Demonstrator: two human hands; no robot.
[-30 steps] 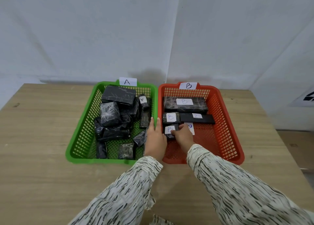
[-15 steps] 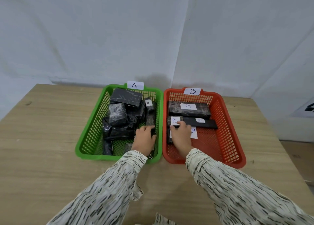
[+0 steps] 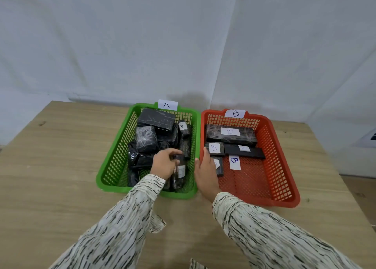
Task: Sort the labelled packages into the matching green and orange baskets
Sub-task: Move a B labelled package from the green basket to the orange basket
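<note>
Since half a second ago our right hand (image 3: 206,172) has left the B packages and now rests, fingers together, on the near-left rim of the orange basket (image 3: 284,167). Our left hand (image 3: 163,163) is pinching a small labelled package (image 3: 180,170) inside the green basket (image 3: 114,163) at 5 o'clock. The orange basket has free floor at 4 o'clock; the table (image 3: 61,157) is open around.

You had the green basket (image 3: 114,163), tagged A at its 12 o'clock rim, touching the orange basket (image 3: 284,167), tagged B, at its 3 o'clock side. The green one held a jumbled pile of black wrapped packages (image 3: 146,139), one small package (image 3: 183,127) showing an A label at 1 o'clock. In the orange one, a long B-labelled package (image 3: 231,133) lay flat across 12 o'clock, with smaller labelled packages (image 3: 214,148) at 9 o'clock.
</note>
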